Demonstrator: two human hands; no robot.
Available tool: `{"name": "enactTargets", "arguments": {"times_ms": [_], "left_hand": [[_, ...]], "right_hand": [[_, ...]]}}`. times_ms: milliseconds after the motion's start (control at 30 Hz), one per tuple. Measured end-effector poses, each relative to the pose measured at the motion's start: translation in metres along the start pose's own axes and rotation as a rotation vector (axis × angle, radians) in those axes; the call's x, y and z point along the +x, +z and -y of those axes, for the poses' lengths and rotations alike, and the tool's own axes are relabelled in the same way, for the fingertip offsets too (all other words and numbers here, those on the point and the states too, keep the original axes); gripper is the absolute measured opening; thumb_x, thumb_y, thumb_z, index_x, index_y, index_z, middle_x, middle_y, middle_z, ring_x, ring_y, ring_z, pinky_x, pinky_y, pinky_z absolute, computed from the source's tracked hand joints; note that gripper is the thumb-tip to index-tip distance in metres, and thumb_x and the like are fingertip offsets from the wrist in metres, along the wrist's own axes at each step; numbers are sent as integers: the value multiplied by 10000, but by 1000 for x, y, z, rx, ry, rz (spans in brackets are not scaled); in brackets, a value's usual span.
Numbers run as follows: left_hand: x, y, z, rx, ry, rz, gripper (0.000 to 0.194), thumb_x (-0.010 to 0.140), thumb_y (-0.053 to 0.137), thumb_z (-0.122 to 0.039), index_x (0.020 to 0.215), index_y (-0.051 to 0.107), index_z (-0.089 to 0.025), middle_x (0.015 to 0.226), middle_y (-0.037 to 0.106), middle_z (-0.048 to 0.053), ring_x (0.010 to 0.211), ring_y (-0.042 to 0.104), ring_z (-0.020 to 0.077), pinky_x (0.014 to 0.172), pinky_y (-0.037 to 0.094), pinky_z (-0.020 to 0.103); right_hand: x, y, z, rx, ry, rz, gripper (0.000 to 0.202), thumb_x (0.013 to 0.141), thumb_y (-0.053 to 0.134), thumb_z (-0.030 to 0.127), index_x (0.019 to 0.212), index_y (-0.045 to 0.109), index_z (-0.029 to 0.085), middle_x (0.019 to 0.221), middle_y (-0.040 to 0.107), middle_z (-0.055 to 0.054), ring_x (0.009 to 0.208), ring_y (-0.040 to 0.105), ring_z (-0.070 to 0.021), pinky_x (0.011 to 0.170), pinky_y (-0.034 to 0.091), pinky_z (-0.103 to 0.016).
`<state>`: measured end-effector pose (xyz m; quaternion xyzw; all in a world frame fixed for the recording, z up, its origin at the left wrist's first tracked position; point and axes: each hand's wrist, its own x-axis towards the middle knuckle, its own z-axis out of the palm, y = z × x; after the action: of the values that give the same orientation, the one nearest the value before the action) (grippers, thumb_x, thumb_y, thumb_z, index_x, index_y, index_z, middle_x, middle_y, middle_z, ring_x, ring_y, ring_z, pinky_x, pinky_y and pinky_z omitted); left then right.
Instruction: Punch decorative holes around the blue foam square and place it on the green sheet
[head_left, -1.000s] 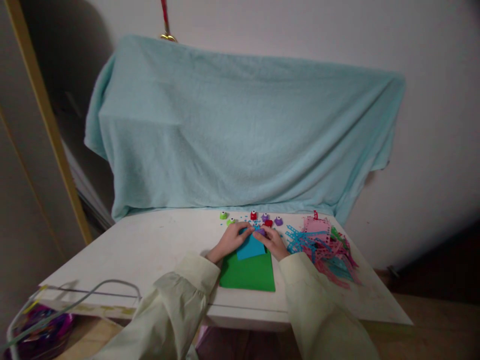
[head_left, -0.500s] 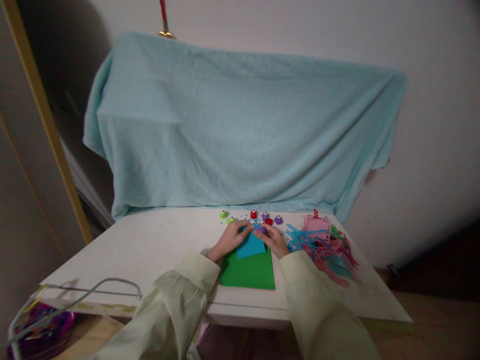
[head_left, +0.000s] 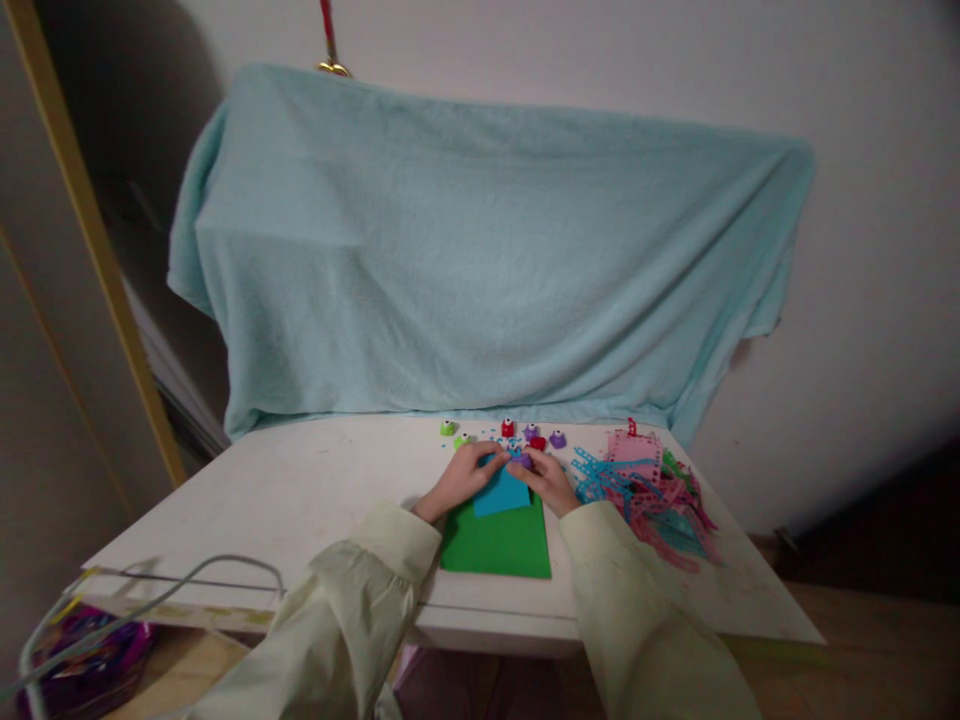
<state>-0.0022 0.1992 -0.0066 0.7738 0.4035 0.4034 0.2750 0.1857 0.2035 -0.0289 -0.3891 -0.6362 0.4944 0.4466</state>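
Observation:
My left hand (head_left: 469, 474) pinches the upper left part of a blue sheet (head_left: 504, 494), its fingers closed. My right hand (head_left: 549, 482) is closed around a small purple craft punch (head_left: 520, 459) at the sheet's upper edge. Both hands nearly meet there, and the fingers partly hide the punch and the edge. Below the blue sheet lies a larger green sheet (head_left: 496, 546). Just beyond my hands stand more small punches: a red punch (head_left: 508, 428), a purple punch (head_left: 557, 439) and a green punch (head_left: 448, 428), among others. Tiny blue cut-outs (head_left: 493, 434) are scattered between them.
On the right of the white table (head_left: 315, 490) lies a heap of perforated pink strips (head_left: 652, 505) and blue strips (head_left: 596, 475). A light blue cloth (head_left: 487, 260) hangs behind the table. A grey cable (head_left: 217, 560) loops over the front left edge.
Hardly anything differs. Both hands stay in place at the blue sheet's upper edge, with the purple craft punch turned or shifted very slightly.

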Motion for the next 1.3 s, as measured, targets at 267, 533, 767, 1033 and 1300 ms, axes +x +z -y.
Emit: {"name": "enactTargets", "arguments": {"times_ms": [267, 533, 767, 1033, 1300], "left_hand": [[0, 0, 2, 9, 20, -8, 381, 915, 456, -471, 794, 669, -179, 817, 685, 41, 802, 598, 187, 765, 419, 262], [-1, 1, 2, 0, 21, -6, 375, 920, 447, -452, 812, 677, -177, 818, 686, 44, 804, 604, 189, 773, 424, 265], [-1, 2, 0, -20, 38, 7, 335, 922, 458, -401, 814, 679, -175, 831, 692, 43, 807, 609, 187, 772, 421, 261], [-1, 3, -1, -29, 36, 21, 321, 923, 459, -380, 848, 691, -172, 848, 699, 44, 818, 615, 191, 780, 427, 265], [0, 3, 4, 13, 29, 29, 349, 931, 456, -421, 841, 671, -162, 831, 687, 37, 802, 605, 178, 762, 424, 253]], "right_hand": [[-1, -1, -1, 7, -8, 16, 410, 646, 753, 539, 804, 613, 187, 679, 489, 30, 618, 450, -130, 551, 351, -235], [0, -2, -1, 0, -13, 23, 399, 647, 755, 527, 789, 608, 186, 661, 465, 38, 595, 426, -120, 535, 333, -232], [-2, -2, -3, -40, -50, -2, 368, 682, 736, 505, 708, 547, 191, 627, 401, 49, 567, 379, -108, 507, 283, -226], [-3, -3, -2, -56, -39, -15, 379, 698, 720, 527, 711, 546, 191, 623, 433, 47, 562, 403, -112, 502, 297, -228], [1, 1, -4, 27, -29, -36, 370, 721, 700, 539, 737, 589, 187, 619, 484, 43, 554, 427, -115, 499, 313, -231]]}}
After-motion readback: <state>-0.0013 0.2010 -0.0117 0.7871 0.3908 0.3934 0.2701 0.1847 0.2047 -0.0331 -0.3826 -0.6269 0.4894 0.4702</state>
